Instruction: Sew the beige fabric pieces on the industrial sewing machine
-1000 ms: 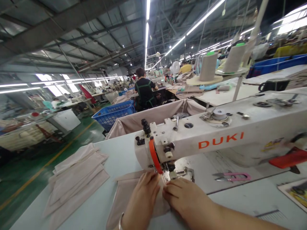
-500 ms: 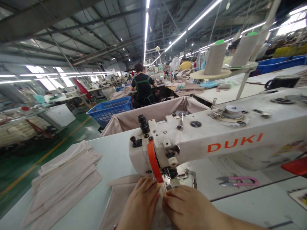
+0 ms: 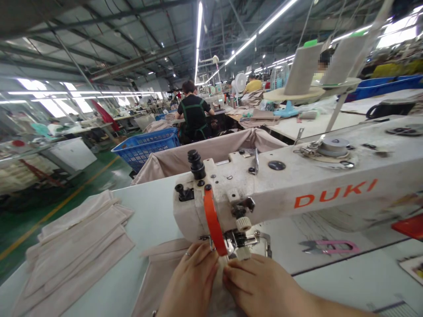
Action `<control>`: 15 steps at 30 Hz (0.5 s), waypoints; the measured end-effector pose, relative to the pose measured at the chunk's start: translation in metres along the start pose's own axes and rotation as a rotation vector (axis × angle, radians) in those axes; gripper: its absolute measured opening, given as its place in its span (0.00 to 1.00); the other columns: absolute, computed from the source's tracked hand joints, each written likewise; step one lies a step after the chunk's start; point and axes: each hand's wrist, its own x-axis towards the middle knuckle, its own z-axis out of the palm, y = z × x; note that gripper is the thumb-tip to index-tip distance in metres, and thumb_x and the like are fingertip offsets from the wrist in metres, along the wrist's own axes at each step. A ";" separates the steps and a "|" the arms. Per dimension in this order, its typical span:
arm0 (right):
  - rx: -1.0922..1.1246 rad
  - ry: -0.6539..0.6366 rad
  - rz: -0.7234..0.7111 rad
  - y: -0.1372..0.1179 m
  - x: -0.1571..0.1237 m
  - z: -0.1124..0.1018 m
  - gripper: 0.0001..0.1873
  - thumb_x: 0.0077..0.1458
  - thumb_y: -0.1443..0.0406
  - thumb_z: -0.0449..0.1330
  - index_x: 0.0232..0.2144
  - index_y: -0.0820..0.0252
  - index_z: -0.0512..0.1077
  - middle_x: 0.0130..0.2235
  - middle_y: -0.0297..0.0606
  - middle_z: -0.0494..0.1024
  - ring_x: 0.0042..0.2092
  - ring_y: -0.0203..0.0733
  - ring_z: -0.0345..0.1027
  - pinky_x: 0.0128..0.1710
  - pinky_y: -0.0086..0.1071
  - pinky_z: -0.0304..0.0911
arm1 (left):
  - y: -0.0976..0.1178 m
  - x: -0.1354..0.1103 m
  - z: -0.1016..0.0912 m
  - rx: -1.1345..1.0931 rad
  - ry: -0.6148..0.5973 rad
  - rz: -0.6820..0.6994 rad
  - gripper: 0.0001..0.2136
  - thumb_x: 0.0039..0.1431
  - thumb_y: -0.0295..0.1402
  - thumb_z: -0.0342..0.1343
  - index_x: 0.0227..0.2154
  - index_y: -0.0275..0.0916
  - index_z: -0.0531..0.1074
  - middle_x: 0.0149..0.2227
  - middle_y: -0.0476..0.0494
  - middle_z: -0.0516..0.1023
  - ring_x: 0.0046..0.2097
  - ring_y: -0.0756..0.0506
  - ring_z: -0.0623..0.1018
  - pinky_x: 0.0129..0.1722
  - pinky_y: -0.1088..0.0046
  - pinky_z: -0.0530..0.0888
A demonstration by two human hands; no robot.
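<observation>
Beige fabric lies under the needle end of a white sewing machine with an orange guard strip on its head. Just left of the presser foot, my left hand presses and grips the fabric with bent fingers; a ring shows on one finger. My right hand is closed on the same fabric to the right, its fingertips tucked close to the needle area. A narrow strip of the cloth runs between both hands. The needle itself is hidden behind the guard and fingers.
Stacked beige fabric pieces lie at the left of the table. Pink thread snips rest right of the needle area. Behind stand a cloth-lined bin, a blue basket, thread cones and a seated co-worker.
The view has shifted slightly, so the fabric stack appears further left and the machine lettering further right. Both hands keep their hold at the needle area with little visible movement.
</observation>
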 end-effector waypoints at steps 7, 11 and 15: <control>0.022 0.142 -0.008 -0.002 0.001 -0.001 0.08 0.66 0.71 0.55 0.38 0.63 0.75 0.36 0.34 0.79 0.38 0.39 0.70 0.34 0.34 0.63 | -0.004 -0.009 0.003 -0.047 -0.007 -0.027 0.16 0.61 0.22 0.50 0.49 0.39 0.72 0.48 0.44 0.81 0.49 0.43 0.80 0.51 0.65 0.80; 0.051 0.085 0.021 -0.002 -0.001 0.000 0.07 0.65 0.70 0.56 0.41 0.63 0.75 0.37 0.35 0.79 0.39 0.40 0.70 0.35 0.35 0.64 | -0.004 -0.008 0.004 -0.056 -0.009 -0.046 0.16 0.61 0.22 0.50 0.49 0.40 0.72 0.49 0.44 0.80 0.50 0.43 0.80 0.52 0.63 0.79; 0.065 0.029 0.029 -0.003 -0.003 0.004 0.07 0.64 0.69 0.57 0.43 0.63 0.74 0.39 0.35 0.79 0.41 0.42 0.71 0.37 0.35 0.66 | -0.002 -0.007 0.003 -0.043 -0.028 -0.046 0.15 0.62 0.22 0.50 0.49 0.40 0.72 0.50 0.44 0.80 0.50 0.43 0.80 0.52 0.62 0.79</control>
